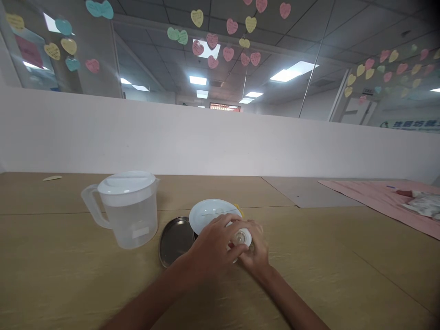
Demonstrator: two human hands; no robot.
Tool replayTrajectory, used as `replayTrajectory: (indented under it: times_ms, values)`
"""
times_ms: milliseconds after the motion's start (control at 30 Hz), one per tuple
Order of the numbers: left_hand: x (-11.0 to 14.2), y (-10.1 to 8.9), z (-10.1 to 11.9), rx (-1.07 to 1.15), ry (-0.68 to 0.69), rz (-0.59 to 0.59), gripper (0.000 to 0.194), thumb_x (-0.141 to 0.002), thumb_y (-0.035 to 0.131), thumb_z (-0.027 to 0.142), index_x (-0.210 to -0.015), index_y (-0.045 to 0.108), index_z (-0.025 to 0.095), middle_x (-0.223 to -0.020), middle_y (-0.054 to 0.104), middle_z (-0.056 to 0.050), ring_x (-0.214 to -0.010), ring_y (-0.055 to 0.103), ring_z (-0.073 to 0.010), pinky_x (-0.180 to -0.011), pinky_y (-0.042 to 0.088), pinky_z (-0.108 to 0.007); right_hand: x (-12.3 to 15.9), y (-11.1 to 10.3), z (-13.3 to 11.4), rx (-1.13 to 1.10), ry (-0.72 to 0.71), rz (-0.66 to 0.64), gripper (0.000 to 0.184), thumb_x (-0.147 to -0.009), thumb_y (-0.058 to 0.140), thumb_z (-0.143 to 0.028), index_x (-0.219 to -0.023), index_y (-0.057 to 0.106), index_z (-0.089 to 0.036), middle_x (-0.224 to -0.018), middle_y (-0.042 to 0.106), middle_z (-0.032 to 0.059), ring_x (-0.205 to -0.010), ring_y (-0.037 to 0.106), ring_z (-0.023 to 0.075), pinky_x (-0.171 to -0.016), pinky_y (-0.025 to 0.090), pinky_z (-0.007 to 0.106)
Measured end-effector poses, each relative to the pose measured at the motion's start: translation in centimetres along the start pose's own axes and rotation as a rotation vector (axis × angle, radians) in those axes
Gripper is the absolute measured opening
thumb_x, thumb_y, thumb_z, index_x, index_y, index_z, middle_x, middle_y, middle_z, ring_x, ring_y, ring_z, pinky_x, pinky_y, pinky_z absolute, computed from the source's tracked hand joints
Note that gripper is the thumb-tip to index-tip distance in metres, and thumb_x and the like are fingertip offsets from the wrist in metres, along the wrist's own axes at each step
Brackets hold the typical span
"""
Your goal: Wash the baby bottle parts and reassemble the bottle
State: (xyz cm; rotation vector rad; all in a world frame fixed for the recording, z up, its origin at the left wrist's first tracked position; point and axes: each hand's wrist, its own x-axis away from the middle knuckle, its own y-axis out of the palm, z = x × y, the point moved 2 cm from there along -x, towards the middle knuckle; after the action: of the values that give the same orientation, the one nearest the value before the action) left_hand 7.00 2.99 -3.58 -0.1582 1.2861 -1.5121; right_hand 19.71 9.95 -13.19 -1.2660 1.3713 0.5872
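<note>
Cap point(241, 237), white-rimmed with clear centre, sits between both hands, in front of white bowl point(205, 211). Left hand point(218, 238): thumb and fingers clamped on cap. Right hand point(257, 250): curled around right side; fingers partly hidden, grip cannot be told. Metal tray point(174, 243) and lidded jug point(131, 220) at left.

The white-ringed piece point(242, 237), clear and rounded at its centre, faces the viewer, partly hidden.
</note>
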Motion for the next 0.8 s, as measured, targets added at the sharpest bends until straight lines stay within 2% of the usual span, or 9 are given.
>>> replayTrajectory:
  times_ms: [100, 200, 400, 567, 667, 733, 800]
  values:
    - [0.0, 0.3, -0.2, -0.091, 0.061, -0.084, 0.014, -0.082, 0.049, 0.023, -0.087, 0.061, 0.019, -0.086, 0.063, -0.003, -0.081, 0.056, -0.0167, -0.072, 0.043, -0.027, 0.0, -0.2, -0.4, 0.038, -0.13, 0.046, 0.046, -0.071, 0.057, -0.03, -0.114, 0.043, -0.02, -0.092, 0.059, 0.0088, -0.086, 0.056, 0.0244, -0.078, 0.042, 0.045]
    - [-0.1, 0.0, -0.2, -0.132, 0.141, -0.126, 0.023, -0.087, 0.04, 0.022, -0.076, 0.06, 0.016, -0.076, 0.064, -0.003, -0.072, 0.057, -0.0147, -0.064, 0.041, -0.025, 0.0, -0.3, -1.1, 0.02, -0.148, 0.013, 0.044, -0.072, 0.055, -0.032, -0.112, 0.043, -0.019, -0.088, 0.059, 0.0092, -0.083, 0.056, 0.0238, -0.073, 0.044, 0.042]
    - [0.0, -0.6, -0.1, -0.104, 0.146, -0.132, 0.03, -0.089, 0.036, 0.028, -0.079, 0.062, 0.015, -0.076, 0.067, -0.002, -0.067, 0.058, -0.0124, -0.06, 0.039, -0.022, -0.4, -0.5, -2.4, 0.004, -0.203, 0.059, 0.039, -0.076, 0.049, -0.041, -0.106, 0.046, -0.017, -0.084, 0.057, 0.01, -0.083, 0.055, 0.0252, -0.073, 0.046, 0.044]
    - [0.0, -0.5, -0.3, 0.005, 0.074, -0.133, 0.029, -0.088, 0.038, 0.028, -0.078, 0.064, 0.018, -0.075, 0.068, 0.0, -0.065, 0.058, -0.0112, -0.061, 0.039, -0.021, -0.3, -0.6, -2.4, -0.063, -0.195, 0.083, 0.041, -0.076, 0.048, -0.043, -0.107, 0.047, -0.016, -0.085, 0.057, 0.0105, -0.083, 0.055, 0.0251, -0.072, 0.046, 0.044]
    - [-0.1, -0.9, -0.6, 0.189, -0.039, -0.045, 0.029, -0.086, 0.039, 0.03, -0.077, 0.064, 0.018, -0.072, 0.067, 0.0, -0.06, 0.057, -0.0106, -0.057, 0.041, -0.021, -0.1, -0.5, -2.4, -0.094, -0.246, -0.002, 0.042, -0.073, 0.052, -0.042, -0.106, 0.047, -0.018, -0.083, 0.057, 0.0088, -0.08, 0.056, 0.0242, -0.071, 0.046, 0.043]
    - [-0.2, -1.7, -1.4, 0.354, -0.194, 0.079, 0.031, -0.085, 0.039, 0.037, -0.08, 0.062, 0.017, -0.063, 0.063, 0.0, -0.047, 0.052, -0.0089, -0.047, 0.04, -0.02, 0.0, -0.4, -2.4, -0.135, -0.279, -0.07, 0.042, -0.07, 0.055, -0.041, -0.104, 0.048, -0.019, -0.08, 0.058, 0.0073, -0.078, 0.057, 0.0234, -0.072, 0.046, 0.042]
    - [-0.3, -2.6, -2.4, 0.442, -0.302, 0.204, 0.033, -0.084, 0.04, 0.042, -0.083, 0.061, 0.016, -0.054, 0.057, 0.002, -0.04, 0.047, -0.0081, -0.041, 0.038, -0.019, 0.1, -0.3, -1.9, -0.185, -0.226, -0.044, 0.04, -0.069, 0.056, -0.04, -0.103, 0.049, -0.019, -0.081, 0.059, 0.0073, -0.078, 0.057, 0.023, -0.072, 0.046, 0.042]
